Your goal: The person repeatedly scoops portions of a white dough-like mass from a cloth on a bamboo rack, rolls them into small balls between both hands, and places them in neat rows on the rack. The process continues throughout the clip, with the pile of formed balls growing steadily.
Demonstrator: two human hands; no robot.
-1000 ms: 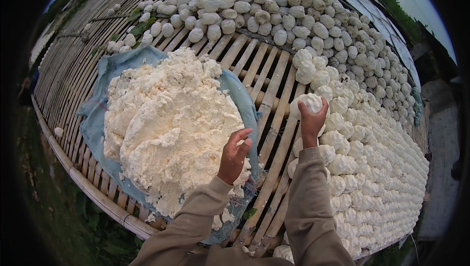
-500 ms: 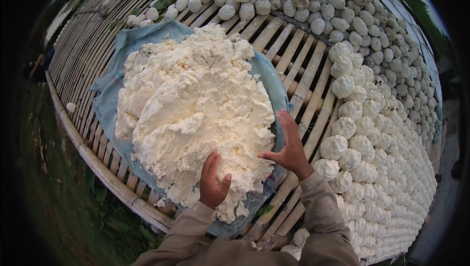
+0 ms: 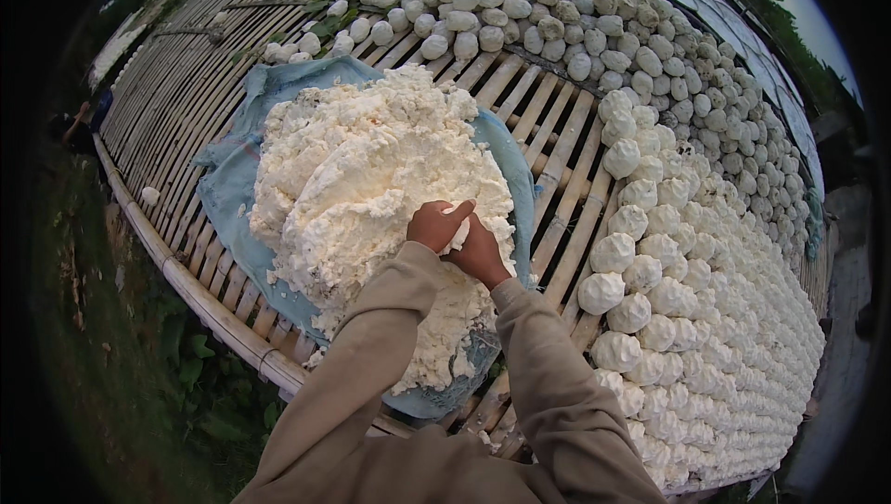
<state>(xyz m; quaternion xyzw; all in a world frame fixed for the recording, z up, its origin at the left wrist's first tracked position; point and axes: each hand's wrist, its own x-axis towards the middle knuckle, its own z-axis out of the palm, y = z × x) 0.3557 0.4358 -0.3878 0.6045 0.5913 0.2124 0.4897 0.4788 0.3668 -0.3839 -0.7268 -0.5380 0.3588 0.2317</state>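
Observation:
A big heap of crumbly, cream-white dough-like pulp (image 3: 362,170) lies on a blue sheet (image 3: 232,184). Over the heap's right part my two hands are pressed together. My left hand (image 3: 434,226) is closed, its thumb lying toward the right. Against it, my right hand (image 3: 481,253) is closed too. Between them shows a small bit of a white lump (image 3: 458,238) of the same pulp; the fingers cover most of it. Both forearms are in brown sleeves.
The heap stands on a slatted bamboo platform (image 3: 557,165) with gaps. Rows of white shaped lumps (image 3: 673,300) fill the right side. Greyish dried lumps (image 3: 650,63) cover the far right. A bamboo rail (image 3: 218,328) edges the left, with grass beyond. Part of a person (image 3: 79,128) shows far left.
My hands were apart with fingers spread, the left on the heap and the right at its right edge. They have come together further up the heap and closed round a lump of pulp.

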